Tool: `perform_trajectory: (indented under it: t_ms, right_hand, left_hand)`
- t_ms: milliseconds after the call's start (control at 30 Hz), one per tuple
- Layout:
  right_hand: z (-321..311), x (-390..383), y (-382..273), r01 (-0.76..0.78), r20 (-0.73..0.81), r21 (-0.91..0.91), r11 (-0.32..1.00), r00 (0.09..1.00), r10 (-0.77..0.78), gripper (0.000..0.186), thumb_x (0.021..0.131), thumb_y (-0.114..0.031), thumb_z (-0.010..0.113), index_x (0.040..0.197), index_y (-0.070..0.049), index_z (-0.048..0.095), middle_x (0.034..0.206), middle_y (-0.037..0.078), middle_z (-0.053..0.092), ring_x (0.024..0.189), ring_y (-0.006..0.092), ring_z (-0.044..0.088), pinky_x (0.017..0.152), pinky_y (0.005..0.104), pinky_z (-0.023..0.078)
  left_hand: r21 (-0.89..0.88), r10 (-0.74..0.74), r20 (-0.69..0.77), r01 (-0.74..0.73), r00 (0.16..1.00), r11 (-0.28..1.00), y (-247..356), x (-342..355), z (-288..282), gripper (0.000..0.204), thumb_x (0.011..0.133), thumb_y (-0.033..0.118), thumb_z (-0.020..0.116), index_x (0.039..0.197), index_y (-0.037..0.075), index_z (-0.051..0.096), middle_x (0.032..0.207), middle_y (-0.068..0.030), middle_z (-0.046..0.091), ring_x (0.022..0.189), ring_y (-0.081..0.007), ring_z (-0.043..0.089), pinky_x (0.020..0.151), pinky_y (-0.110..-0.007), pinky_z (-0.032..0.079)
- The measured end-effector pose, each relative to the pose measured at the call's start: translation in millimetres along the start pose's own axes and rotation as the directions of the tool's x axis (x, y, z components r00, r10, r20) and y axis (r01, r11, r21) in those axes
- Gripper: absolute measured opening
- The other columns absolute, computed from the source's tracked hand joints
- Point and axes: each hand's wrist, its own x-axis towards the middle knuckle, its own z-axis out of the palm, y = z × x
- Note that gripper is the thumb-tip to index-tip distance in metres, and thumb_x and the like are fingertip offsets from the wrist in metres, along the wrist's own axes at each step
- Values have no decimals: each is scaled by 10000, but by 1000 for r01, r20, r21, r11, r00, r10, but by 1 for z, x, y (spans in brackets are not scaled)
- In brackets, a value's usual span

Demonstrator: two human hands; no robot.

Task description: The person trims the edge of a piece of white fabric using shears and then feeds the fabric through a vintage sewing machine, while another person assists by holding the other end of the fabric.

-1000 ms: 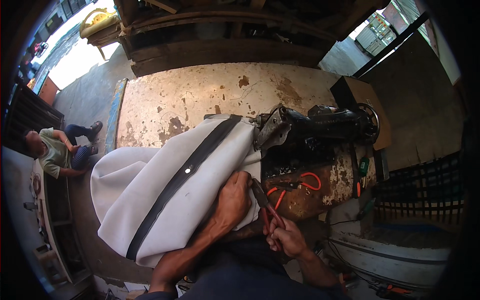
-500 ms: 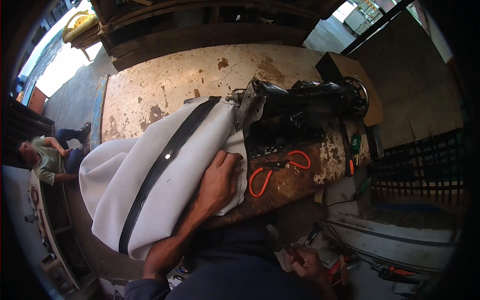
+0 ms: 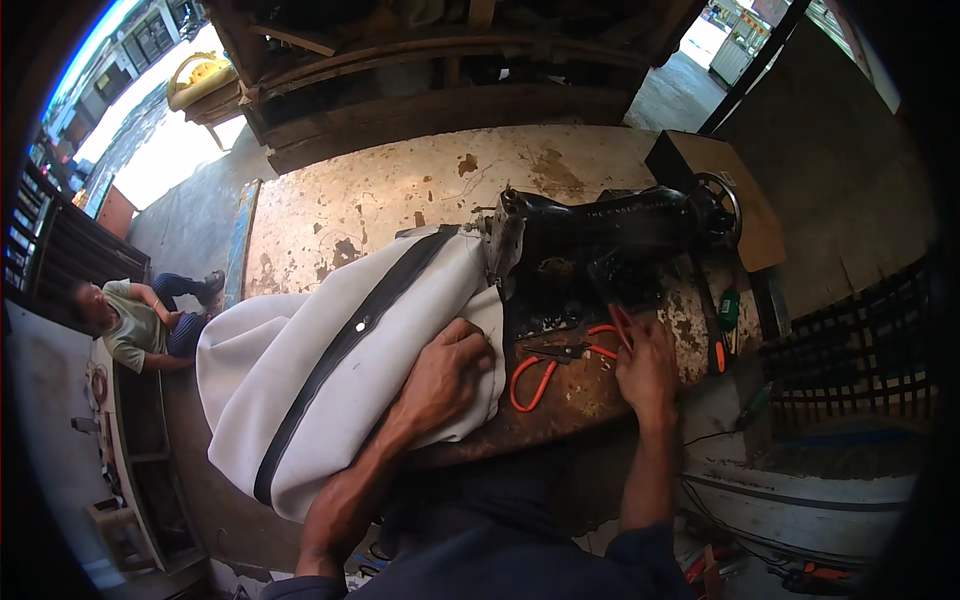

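Observation:
My left hand [image 3: 450,375] grips the white fabric [image 3: 320,360] near its right edge, fingers curled. The fabric has a black zipper strip [image 3: 385,300] with a light round piece on it, and runs under the needle end of a black sewing machine [image 3: 600,225]. My right hand [image 3: 645,365] is shut on red-handled pliers [image 3: 620,322], whose dark jaws are over the machine bed. Orange-handled scissors [image 3: 535,380] lie on the worn board between my hands.
The worn table [image 3: 350,190] has a cardboard box [image 3: 750,225] at right, with a green item [image 3: 730,305] and orange-tipped tool [image 3: 719,355]. A person [image 3: 145,325] sits at left near a shelf unit [image 3: 130,430]. A wooden frame [image 3: 440,105] stands behind.
My right hand first dropped low with the pliers, then rose to the machine bed at the right of the scissors. My left hand stays on the fabric, and the view has shifted slightly.

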Motion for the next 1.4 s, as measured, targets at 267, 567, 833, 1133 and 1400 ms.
perform_trajectory:
  t_ms: [267, 567, 833, 1133, 1400]
  right_hand:
    - [28, -13, -17, -66, -96, 107, 992, 992, 76, 304, 921, -89, 692, 1203, 15, 648, 1330, 207, 594, 1219, 433, 561, 1049, 532, 453]
    - [19, -17, -15, -95, -32, 85, 992, 995, 98, 338, 919, -97, 716, 1241, -23, 642, 1392, 182, 581, 1282, 430, 539, 1088, 532, 443]
    - [5, -7, -103, 197, 124, 490, 849, 949, -291, 293, 922, -106, 732, 1202, -25, 708, 1141, 135, 686, 1102, 363, 617, 989, 478, 495]
    - [15, 9, -122, 430, -87, 586, 687, 876, -475, 325, 838, 0, 706, 1161, -22, 731, 1067, 120, 665, 991, 326, 609, 892, 432, 533]
    - [32, -3, -120, 369, -181, 686, 627, 921, -344, 243, 755, -3, 817, 992, -39, 781, 940, 69, 643, 947, 294, 568, 858, 424, 497]
  left_hand:
    - [-447, -134, 133, 180, 982, 876, 5, -4, -6, 52, 990, 43, 607, 1000, -8, 599, 1016, -144, 646, 1030, -332, 598, 983, -419, 468]
    - [-707, 401, 475, 68, 784, 704, 92, -66, -16, 131, 1048, 105, 599, 1015, -20, 582, 930, -158, 633, 927, -359, 634, 856, -451, 507]
    - [678, 79, -124, 26, 989, 735, 52, -102, 32, 382, 891, 192, 713, 1261, 99, 684, 1259, -62, 641, 1149, -263, 595, 926, -484, 444]
    - [637, 382, -71, -253, 922, 728, 34, -91, -36, 355, 786, 131, 707, 1137, 80, 722, 1042, -42, 694, 906, -205, 666, 819, -396, 487]
    - [611, 395, -301, -143, 868, 779, 56, -121, 6, 274, 803, 148, 818, 1062, 91, 752, 988, -84, 640, 901, -221, 604, 763, -384, 474]
